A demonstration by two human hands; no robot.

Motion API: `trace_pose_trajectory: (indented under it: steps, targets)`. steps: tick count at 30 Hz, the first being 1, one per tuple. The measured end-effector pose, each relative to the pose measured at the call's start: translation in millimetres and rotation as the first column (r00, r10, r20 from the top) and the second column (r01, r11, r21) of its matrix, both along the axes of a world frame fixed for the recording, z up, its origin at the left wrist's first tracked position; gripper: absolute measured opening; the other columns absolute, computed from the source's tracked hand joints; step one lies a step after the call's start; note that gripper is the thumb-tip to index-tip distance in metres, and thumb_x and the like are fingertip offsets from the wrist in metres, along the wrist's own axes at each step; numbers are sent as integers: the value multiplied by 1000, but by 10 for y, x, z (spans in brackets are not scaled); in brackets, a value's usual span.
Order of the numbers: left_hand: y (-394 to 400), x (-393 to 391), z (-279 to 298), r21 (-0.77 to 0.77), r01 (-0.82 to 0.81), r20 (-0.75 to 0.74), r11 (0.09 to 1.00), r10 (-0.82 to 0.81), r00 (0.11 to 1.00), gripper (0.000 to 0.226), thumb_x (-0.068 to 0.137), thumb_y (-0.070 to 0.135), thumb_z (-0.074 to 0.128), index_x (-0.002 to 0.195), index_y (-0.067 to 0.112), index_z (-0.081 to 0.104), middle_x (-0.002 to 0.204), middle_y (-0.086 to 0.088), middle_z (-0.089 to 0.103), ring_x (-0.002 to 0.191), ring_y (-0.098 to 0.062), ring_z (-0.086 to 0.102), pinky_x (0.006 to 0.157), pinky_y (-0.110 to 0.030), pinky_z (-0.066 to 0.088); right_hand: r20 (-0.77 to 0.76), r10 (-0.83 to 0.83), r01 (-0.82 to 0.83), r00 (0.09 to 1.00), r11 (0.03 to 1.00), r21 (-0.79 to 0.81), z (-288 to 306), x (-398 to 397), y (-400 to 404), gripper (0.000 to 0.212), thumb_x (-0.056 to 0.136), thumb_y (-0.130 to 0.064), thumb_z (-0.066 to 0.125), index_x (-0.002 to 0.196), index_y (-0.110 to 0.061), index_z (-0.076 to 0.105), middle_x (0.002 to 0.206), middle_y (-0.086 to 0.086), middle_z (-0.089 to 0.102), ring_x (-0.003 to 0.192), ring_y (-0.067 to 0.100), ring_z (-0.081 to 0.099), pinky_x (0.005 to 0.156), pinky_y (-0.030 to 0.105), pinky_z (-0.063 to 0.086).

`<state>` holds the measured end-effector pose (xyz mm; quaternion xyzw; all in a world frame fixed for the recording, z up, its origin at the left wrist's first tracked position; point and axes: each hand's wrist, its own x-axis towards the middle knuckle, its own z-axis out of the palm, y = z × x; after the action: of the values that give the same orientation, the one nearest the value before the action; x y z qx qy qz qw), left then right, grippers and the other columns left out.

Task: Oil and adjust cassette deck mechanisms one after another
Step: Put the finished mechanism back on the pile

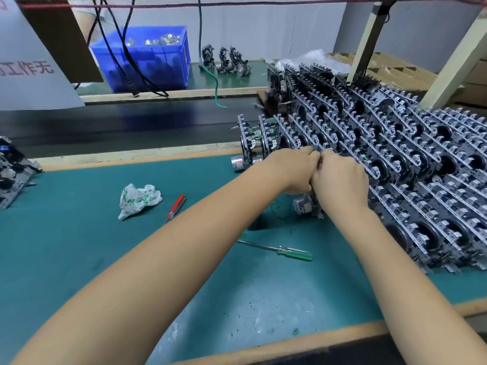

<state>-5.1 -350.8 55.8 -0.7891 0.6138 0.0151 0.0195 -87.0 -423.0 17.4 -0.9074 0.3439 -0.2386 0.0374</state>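
Both hands, left [295,169] and right [340,180], curl tight round one deck [307,204], knuckles touching, at the near-left edge of the stack [395,154] (fingertips hidden). Screwdrivers, red [176,208] and green [279,250], lie nearer.

Green-topped workbench [79,246] w/ pale wood edging along front & back. Behind it a dark conveyor belt [118,122] runs left-right. Beyond that a 2nd green surface [226,80] against a plain white wall [263,30]. Blue plastic crate [147,59] sits there, black cables [118,48] hanging in front. White sign w/ red characters [29,69] top left. Cream-painted frame posts [456,64] at right. Light even, soft.
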Motion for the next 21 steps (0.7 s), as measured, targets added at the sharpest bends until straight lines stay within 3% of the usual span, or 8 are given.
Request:
trace_pose_trajectory:
  steps: [6, 9, 12, 17, 18, 21]
  targets:
    - [48, -24, 59, 27, -32, 18, 999, 31, 999, 59, 92, 35, 55, 140, 10, 30, 142, -4, 35, 123, -23, 46, 95, -40, 45, -119, -57, 56, 991, 998, -11, 204, -33, 99, 21, 96, -20, 42, 107, -5, 51, 104, 20, 63, 93, 38, 59, 63, 34, 28]
    - [279, -63, 236, -191, -7, 107, 982, 28, 994, 41, 92, 27, 50, 128, 9, 41, 130, -6, 46, 118, -22, 47, 89, -35, 40, -50, -5, 0, 999, 995, -99, 460, -101, 315, 17, 92, -20, 47, 103, -7, 48, 102, 17, 62, 90, 38, 60, 61, 35, 27]
    - [776, -48, 378, -407, -34, 188, 913, 120, 975, 25, 89, 29, 47, 110, 16, 51, 114, -1, 57, 108, -23, 50, 73, -29, 29, 3, 131, -129, 991, 976, -173, 702, -95, 668, 21, 91, -32, 49, 95, -12, 52, 87, 15, 64, 81, 37, 59, 59, 34, 26]
    - [1895, 57, 315, -446, -348, -79, 824, 351, 933, 10, 76, 34, 38, 80, 30, 46, 80, 9, 54, 79, -19, 46, 58, -32, 28, -86, 439, -448, 894, 877, -176, 724, 326, 1480, 20, 89, -38, 47, 79, -21, 45, 81, 9, 63, 77, 34, 59, 46, 33, 14]
    - [2091, 129, 257, -426, -435, -127, 793, 423, 897, 1, 76, 33, 40, 76, 33, 41, 77, 12, 51, 76, -18, 44, 56, -32, 29, -113, 499, -511, 859, 846, -151, 674, 484, 1640, 18, 89, -37, 47, 80, -21, 48, 83, 8, 63, 76, 34, 56, 45, 31, 12]
    - [2605, 418, 59, -292, -633, -126, 717, 627, 769, 16, 85, 35, 50, 77, 36, 37, 88, 11, 60, 83, -21, 53, 58, -31, 29, -203, 658, -679, 726, 732, -56, 498, 1051, 2059, 18, 90, -34, 47, 82, -21, 57, 79, 4, 61, 73, 29, 49, 46, 31, 15]
